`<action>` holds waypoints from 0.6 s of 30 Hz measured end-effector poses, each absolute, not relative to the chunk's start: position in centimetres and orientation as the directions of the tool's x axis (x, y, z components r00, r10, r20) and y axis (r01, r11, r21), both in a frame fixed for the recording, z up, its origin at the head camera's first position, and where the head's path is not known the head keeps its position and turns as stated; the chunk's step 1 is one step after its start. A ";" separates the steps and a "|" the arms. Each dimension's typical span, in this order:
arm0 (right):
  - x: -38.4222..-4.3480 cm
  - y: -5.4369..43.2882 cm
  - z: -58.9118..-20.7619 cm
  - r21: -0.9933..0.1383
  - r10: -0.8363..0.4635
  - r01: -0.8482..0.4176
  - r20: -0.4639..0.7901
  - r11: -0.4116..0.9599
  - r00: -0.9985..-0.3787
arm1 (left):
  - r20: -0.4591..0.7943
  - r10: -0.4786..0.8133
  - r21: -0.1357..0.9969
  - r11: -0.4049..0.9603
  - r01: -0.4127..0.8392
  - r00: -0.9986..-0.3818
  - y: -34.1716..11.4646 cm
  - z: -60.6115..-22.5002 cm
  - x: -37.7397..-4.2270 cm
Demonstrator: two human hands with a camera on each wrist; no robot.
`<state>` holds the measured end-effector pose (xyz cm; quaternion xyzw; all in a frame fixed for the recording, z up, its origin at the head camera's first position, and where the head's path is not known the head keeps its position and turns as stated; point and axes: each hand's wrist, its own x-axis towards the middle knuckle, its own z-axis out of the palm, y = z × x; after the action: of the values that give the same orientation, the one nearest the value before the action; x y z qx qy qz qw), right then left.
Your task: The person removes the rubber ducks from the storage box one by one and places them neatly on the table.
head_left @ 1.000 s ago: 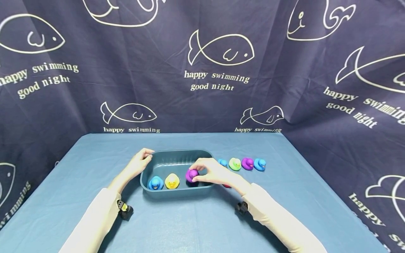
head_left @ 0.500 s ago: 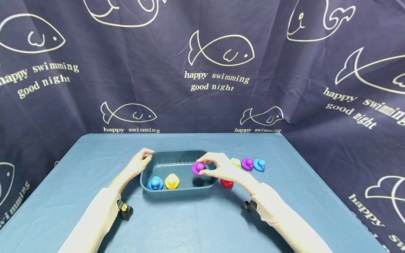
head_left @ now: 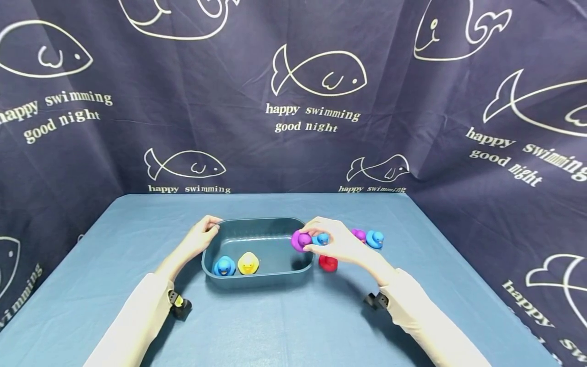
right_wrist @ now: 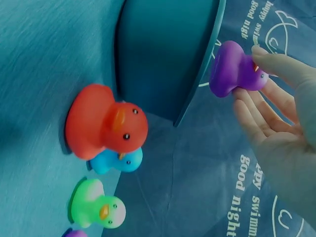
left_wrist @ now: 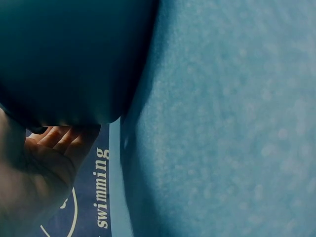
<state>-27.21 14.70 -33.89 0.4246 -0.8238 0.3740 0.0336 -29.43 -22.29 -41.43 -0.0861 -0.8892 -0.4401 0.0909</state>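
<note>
My right hand (head_left: 337, 240) pinches a purple rubber duck (head_left: 301, 240) between thumb and fingers, raised above the right end of the dark teal plastic tub (head_left: 270, 280). The right wrist view shows this duck (right_wrist: 232, 69) tipped on its side, clear of the rim. At the tub's far left corner, my left hand (head_left: 202, 236) grips the rim; in the left wrist view its fingers (left_wrist: 81, 143) pass behind the wall. A blue duck (head_left: 224, 266) and a yellow duck (head_left: 248, 263) sit inside, near the front wall.
Right of the tub, a red duck (head_left: 328, 263) stands on the blue cloth. Behind it is a row with a blue duck (head_left: 323, 238), a green duck (right_wrist: 94, 203), a purple duck (head_left: 359, 235) and another blue duck (head_left: 375, 239). A printed curtain (head_left: 316, 158) hangs behind.
My right hand has lifted the purple duck from inside the tub and carried it right and up to the tub's right end. The left hand has stayed at the rim.
</note>
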 end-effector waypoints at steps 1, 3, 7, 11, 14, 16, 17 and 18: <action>-26.8 14.7 -33.5 -0.584 -0.674 -0.725 0.373 0.364 -0.638 | 0.237 0.072 0.768 0.597 0.232 -0.969 -22.3 -41.4 -29.4; -26.0 14.8 -32.7 -0.573 -0.674 -0.729 0.372 0.375 -0.639 | 0.234 0.071 0.769 0.597 0.229 -0.970 -22.4 -41.5 -29.5; -26.0 15.6 -32.9 -0.549 -0.675 -0.748 0.393 0.373 -0.625 | 0.227 0.066 0.768 0.601 0.220 -0.972 -22.4 -41.5 -29.5; -26.9 16.9 -34.0 -0.557 -0.655 -0.738 0.401 0.381 -0.641 | 0.230 0.069 0.759 0.612 0.223 -0.971 -22.3 -41.5 -29.6; -26.9 17.5 -34.2 -0.564 -0.635 -0.723 0.399 0.399 -0.662 | 0.234 0.072 0.758 0.611 0.228 -0.970 -22.2 -41.5 -29.5; -26.9 18.0 -34.2 -0.549 -0.628 -0.727 0.407 0.413 -0.663 | 0.236 0.072 0.763 0.603 0.231 -0.969 -22.3 -41.5 -29.5; -26.9 18.1 -34.3 -0.539 -0.626 -0.731 0.412 0.418 -0.662 | 0.236 0.070 0.768 0.598 0.230 -0.969 -22.3 -41.5 -29.5; -26.9 18.4 -34.4 -0.529 -0.626 -0.737 0.418 0.421 -0.658 | 0.236 0.071 0.769 0.595 0.231 -0.969 -22.3 -41.5 -29.5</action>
<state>-26.94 18.35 -34.36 0.4060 -0.8392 0.3531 0.0784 -29.46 -22.29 -41.47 -0.0850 -0.8885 -0.4417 0.0907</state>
